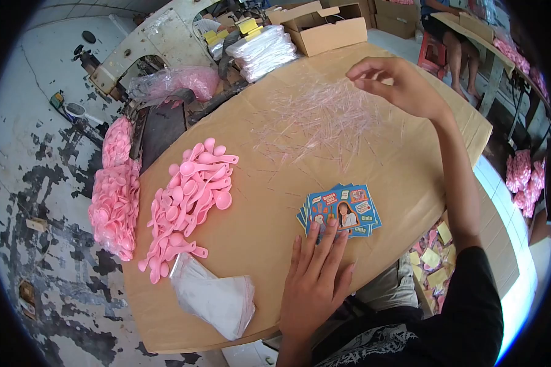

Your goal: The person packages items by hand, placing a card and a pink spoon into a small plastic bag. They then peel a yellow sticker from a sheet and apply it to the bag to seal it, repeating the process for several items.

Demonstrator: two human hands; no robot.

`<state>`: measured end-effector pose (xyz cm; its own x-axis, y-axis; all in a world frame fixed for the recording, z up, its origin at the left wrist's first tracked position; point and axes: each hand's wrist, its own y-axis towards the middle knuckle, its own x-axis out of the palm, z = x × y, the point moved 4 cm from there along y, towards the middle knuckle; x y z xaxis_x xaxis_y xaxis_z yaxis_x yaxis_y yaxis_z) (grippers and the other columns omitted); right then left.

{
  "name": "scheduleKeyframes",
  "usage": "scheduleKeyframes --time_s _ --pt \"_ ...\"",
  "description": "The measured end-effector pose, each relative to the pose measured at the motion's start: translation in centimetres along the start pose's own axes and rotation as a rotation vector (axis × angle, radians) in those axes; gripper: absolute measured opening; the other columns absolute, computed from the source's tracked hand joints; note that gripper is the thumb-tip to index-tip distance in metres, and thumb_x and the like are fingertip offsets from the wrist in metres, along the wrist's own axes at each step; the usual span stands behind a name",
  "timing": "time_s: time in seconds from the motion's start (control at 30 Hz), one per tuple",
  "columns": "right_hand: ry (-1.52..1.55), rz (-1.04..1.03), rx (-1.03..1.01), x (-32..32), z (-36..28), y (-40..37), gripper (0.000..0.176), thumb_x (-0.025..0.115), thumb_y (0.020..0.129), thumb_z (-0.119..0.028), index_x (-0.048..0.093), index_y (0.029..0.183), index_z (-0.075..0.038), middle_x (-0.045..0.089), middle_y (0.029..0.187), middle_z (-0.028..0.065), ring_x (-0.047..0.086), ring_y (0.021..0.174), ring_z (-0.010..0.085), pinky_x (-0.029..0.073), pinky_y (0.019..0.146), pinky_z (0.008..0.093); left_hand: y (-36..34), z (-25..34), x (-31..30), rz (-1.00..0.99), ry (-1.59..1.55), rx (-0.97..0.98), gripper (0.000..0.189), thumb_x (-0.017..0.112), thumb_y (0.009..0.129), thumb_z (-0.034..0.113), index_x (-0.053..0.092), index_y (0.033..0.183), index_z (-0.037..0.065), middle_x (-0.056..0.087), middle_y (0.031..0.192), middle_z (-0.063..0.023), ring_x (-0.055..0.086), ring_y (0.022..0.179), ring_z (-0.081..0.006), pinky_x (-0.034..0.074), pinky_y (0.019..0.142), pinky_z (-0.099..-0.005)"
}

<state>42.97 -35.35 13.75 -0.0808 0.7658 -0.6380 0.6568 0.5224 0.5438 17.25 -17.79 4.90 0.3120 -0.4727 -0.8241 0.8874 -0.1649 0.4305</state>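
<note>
My left hand (315, 278) lies flat on the cardboard work surface (263, 202), its fingertips resting on the near edge of a small stack of blue printed cards (343, 209). My right hand (401, 85) is raised over a loose heap of thin clear plastic strips (324, 119) at the far side, thumb and fingers pinched together; whether a strip is between them is too fine to tell. A pile of pink plastic spoons (190, 202) lies to the left of the cards. A clear bag of white pieces (217, 300) sits at the near edge.
A bag of more pink spoons (113, 196) lies left of the board. Bundled clear packets (263, 52), cardboard boxes (321, 27) and an old sewing machine (147, 46) stand at the back. Another person sits on a red stool (431, 52) far right. Finished packets (431, 263) lie below right.
</note>
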Motion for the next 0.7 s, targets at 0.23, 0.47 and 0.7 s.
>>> scheduleKeyframes --time_s 0.23,0.47,0.7 --pt "0.364 -0.237 0.060 3.6 1.6 0.1 0.026 0.065 0.091 -0.020 0.068 0.111 -0.003 0.071 0.107 0.0093 0.066 0.097 0.0180 0.052 0.085 0.0327 -0.1 0.1 0.1 -0.002 -0.023 -0.002 0.052 0.069 0.083 0.020 0.056 0.132 0.004 0.049 0.143 -0.0135 0.040 0.136 -0.0355 0.032 0.109 -0.0529" --pt "-0.002 -0.812 -0.339 9.2 -9.2 -6.1 0.082 0.075 0.077 -0.049 0.046 0.137 -0.002 0.058 0.122 0.0213 0.055 0.114 0.0352 0.043 0.099 0.0418 -0.9 -0.2 -0.1 0.028 -0.002 -0.040 0.068 0.073 0.081 0.023 0.044 0.140 0.004 0.037 0.150 -0.0188 0.030 0.140 -0.0395 0.025 0.112 -0.0566" --pt "-0.051 -0.735 -0.441 10.6 -7.7 -7.0 0.092 0.081 0.070 -0.036 0.034 0.144 -0.008 0.058 0.118 0.0177 0.053 0.109 0.0368 0.040 0.096 0.0452 2.0 -0.4 -1.4 0.077 -0.058 -0.223 0.095 0.075 0.079 0.033 0.019 0.149 0.001 0.029 0.152 -0.0227 0.025 0.141 -0.0438 0.016 0.116 -0.0563"
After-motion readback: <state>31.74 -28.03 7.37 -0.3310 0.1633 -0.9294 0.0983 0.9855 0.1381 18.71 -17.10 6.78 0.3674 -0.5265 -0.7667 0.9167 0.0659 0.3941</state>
